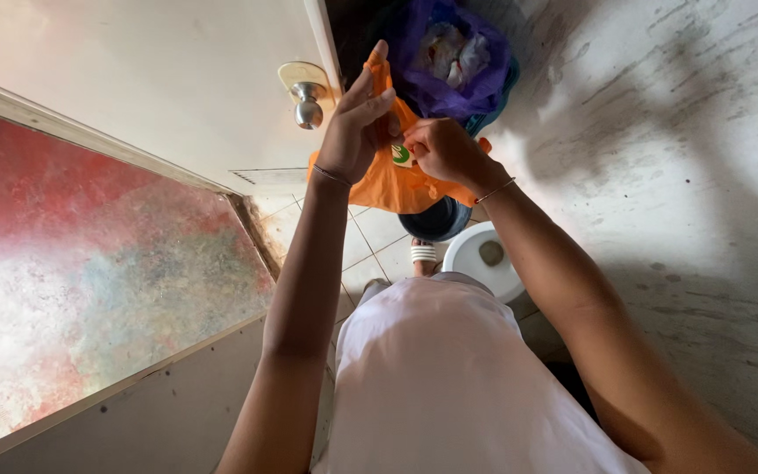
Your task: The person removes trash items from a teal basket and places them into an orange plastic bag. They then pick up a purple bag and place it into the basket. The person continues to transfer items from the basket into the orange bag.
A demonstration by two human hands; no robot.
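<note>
Tiled floor (379, 237) (rough grey wall (660, 175))

- The orange bag (388, 180) hides most of the dark blue bucket (436, 221) beneath it.
- The purple bag's (449, 61) contents are too crumpled to identify.
- The left hand (353, 123) covers part of the orange bag.
- The door (177, 79) is cut by the top edge.

One view only, worn on the head, looking steeply down past the white-shirted chest. Hands sit close, upper centre; tiled floor far below.
</note>
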